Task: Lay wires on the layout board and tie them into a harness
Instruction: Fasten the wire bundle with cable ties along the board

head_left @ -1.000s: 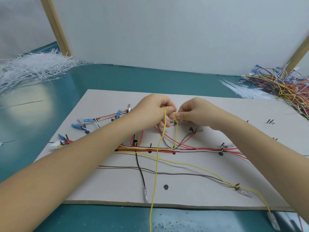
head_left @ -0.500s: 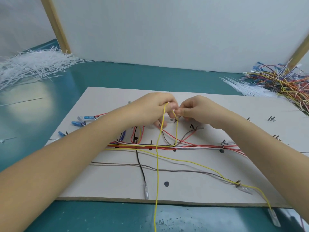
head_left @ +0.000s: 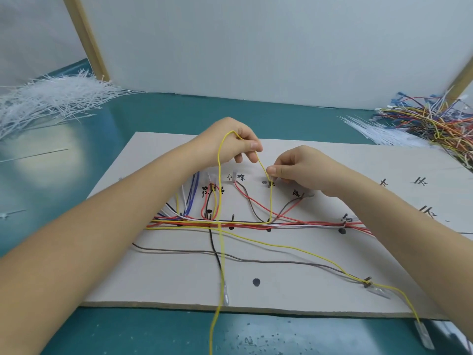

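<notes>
A pale layout board (head_left: 163, 285) lies on the teal table, marked with black dots and handwritten labels. Red, white, brown, blue and yellow wires run along it in a horizontal bundle (head_left: 294, 224). My left hand (head_left: 230, 144) is raised above the board and pinches a yellow wire (head_left: 220, 252) that loops over its fingers and hangs down past the board's front edge. My right hand (head_left: 294, 167) pinches the same yellow wire at a peg (head_left: 270, 184) near the board's upper middle.
A heap of white cable ties (head_left: 51, 98) lies at the far left. A tangle of coloured wires (head_left: 430, 121) and more white ties (head_left: 371, 129) sit at the far right. White panels with wooden posts close off the back.
My left hand has lifted and moved left away from my right hand, drawing the yellow wire up into a taller loop. My right hand stays at the peg.
</notes>
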`<move>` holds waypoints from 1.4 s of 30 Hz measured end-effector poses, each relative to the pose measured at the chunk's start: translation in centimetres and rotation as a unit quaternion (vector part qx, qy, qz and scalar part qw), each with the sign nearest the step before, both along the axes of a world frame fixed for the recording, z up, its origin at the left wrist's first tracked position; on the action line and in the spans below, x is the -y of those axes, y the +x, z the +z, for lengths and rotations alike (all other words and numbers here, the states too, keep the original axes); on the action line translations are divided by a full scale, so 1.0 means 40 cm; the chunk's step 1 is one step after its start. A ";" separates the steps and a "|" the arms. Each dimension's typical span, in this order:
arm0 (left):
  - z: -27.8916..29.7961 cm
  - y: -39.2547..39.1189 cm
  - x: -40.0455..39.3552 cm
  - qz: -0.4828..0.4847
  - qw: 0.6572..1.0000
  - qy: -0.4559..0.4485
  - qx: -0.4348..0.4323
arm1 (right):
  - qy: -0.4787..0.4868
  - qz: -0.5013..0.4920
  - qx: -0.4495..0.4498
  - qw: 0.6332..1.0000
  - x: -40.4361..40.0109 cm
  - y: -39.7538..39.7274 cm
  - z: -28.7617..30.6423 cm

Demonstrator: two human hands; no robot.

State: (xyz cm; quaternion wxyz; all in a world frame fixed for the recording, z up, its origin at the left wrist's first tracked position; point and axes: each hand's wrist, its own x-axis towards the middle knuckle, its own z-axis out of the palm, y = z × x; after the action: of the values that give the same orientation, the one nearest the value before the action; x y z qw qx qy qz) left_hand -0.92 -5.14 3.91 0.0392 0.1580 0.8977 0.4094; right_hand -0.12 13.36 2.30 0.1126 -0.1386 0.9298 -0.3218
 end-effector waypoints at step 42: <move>-0.012 0.168 -0.015 -0.183 0.960 -0.210 -0.036 | 0.031 0.062 -0.052 0.996 -0.007 0.201 0.010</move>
State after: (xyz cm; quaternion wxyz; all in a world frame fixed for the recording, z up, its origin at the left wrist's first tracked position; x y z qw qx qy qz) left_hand 5.81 -4.55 3.43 0.1137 0.3226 0.9199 0.1919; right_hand 7.90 13.63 2.69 0.0879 -0.2087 0.9335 -0.2779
